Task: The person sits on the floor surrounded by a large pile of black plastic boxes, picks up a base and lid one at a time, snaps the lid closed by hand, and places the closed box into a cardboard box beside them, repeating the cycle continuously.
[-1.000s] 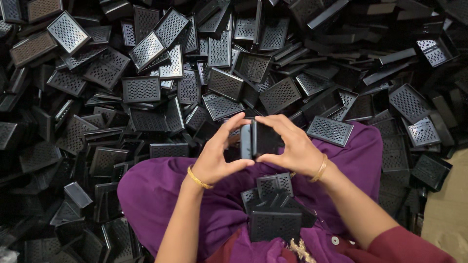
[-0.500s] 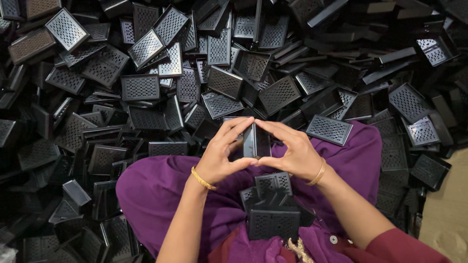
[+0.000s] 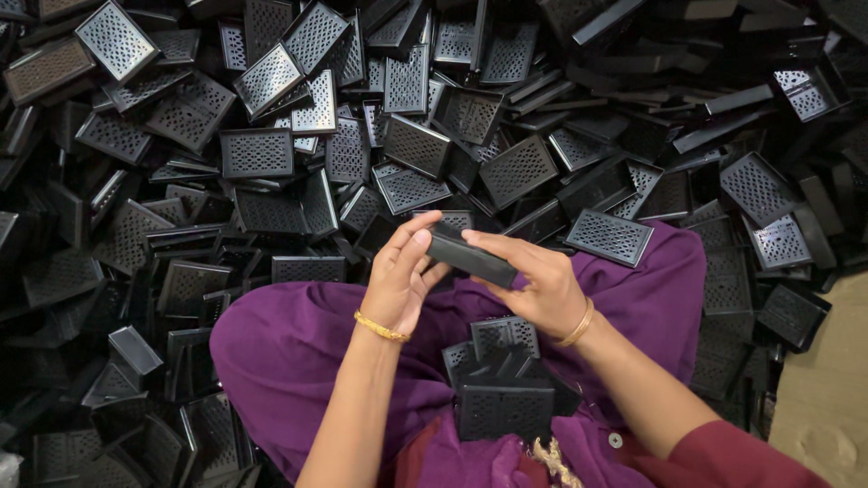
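A small stack of black perforated pieces (image 3: 504, 384) rests in the purple lap (image 3: 298, 348), just below the hands. Above it, the left hand (image 3: 398, 276) and right hand (image 3: 533, 285) together grip 1 black rectangular piece (image 3: 470, 256), held edge-on and tilted, fingers closed around its 2 ends. To handle it well, it seems best to keep both thumbs on the upper edge and the grip even, so the piece does not twist. Both wrists bend inward, forearms rising from below. Beyond lies a large heap of similar black grilles (image 3: 407, 154).
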